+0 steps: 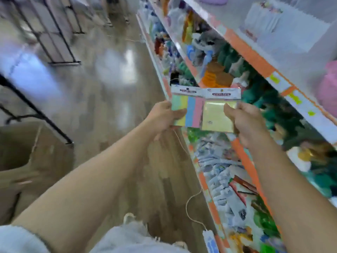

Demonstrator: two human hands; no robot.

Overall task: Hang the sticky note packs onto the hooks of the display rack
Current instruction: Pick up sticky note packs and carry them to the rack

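My left hand [165, 116] grips a sticky note pack with green, yellow, blue and pink strips [191, 112] by its left edge. My right hand [246, 121] pinches a pale yellow sticky note pack [215, 117] by its upper right part. Both packs have white header cards and are held side by side in front of me, the yellow one overlapping the striped one. No hooks of a display rack can be made out in this blurred view.
Long shelves with orange edge strips [249, 52] run along the right, filled with plush toys and packaged goods. An open cardboard box [21, 157] stands on the floor at left. Black metal rack legs [60, 61] stand at the far left. A thin cord [189, 203] hangs below the packs.
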